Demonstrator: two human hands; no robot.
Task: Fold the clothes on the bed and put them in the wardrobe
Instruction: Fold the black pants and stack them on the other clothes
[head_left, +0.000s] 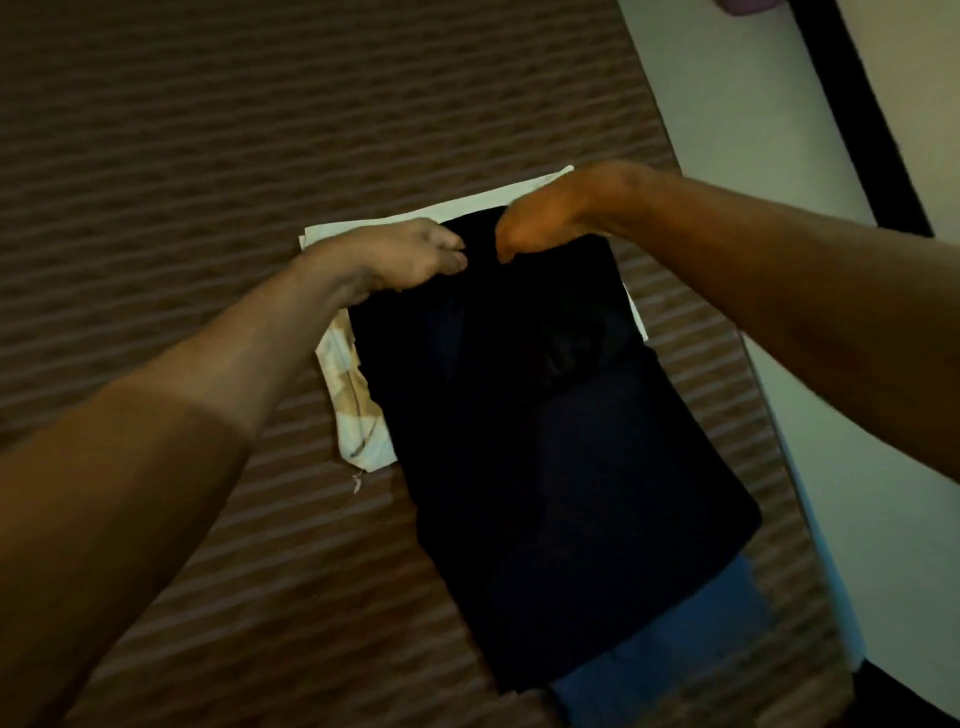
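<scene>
Single head view, looking steeply down, close over striped bed (182, 156), dim, perhaps slightly tilted

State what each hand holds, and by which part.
Both the left hand and the right hand pinch the dark garment at its far edge, close together near the middle.

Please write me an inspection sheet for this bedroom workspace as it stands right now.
Surface: bed with brown striped cover.
Job's things: dark garment lying flat on a white cloth; blue garment showing under its near end.
Clutter: nothing seen.
Grippers: left hand and right hand both pinch the dark garment's far edge, close together.
Cables: nothing seen.
Surroundings: pale floor beside the bed, with a dark strip running across it; dim light.
</scene>
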